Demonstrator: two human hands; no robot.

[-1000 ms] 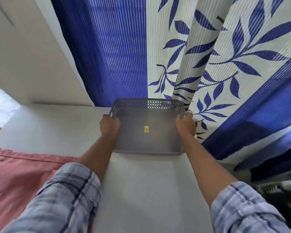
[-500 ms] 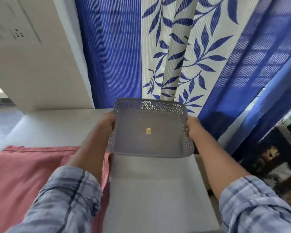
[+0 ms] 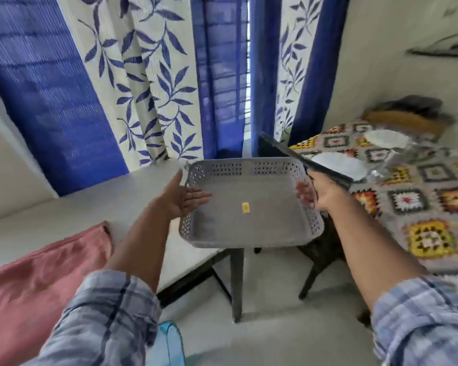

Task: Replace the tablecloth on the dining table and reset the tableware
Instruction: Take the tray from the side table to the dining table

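The grey perforated plastic tray [image 3: 249,207] is sitting at the right-hand corner of the white bench [image 3: 95,207], with its near right portion overhanging the bench edge above the floor. A small yellow sticker [image 3: 245,208] is showing on the tray's flat base. The tray is carrying nothing else.

The left hand [image 3: 181,198] is hovering at the tray's left wall, palm turned inward and fingers [image 3: 198,194] spread and reaching over the rim; it is gripping nothing, though contact with the rim cannot be ruled out. The right hand [image 3: 317,192] is positioned at the tray's right wall with fingers loosely curled. Whether it is closing on the rim cannot be told, as motion blur is obscuring the contact. Both forearms are emerging from blue plaid sleeves [image 3: 111,318].

A pink cloth [image 3: 43,281] is lying across the near left part of the bench. Dark metal bench legs [image 3: 237,281] are showing below the tray.

To the right, a second surface is wearing a multicoloured crochet-square cover [image 3: 421,207]. 2 white plates [image 3: 339,165] are resting on it, along with some clear glassware that is too blurred to identify. The dark back of a chair [image 3: 302,159] is standing between the tray and that cover.

Blue and white leaf-print curtains [image 3: 148,83] are hanging behind the bench. A light blue object [image 3: 169,344] is showing on the floor near the bottom edge; its nature cannot be determined.
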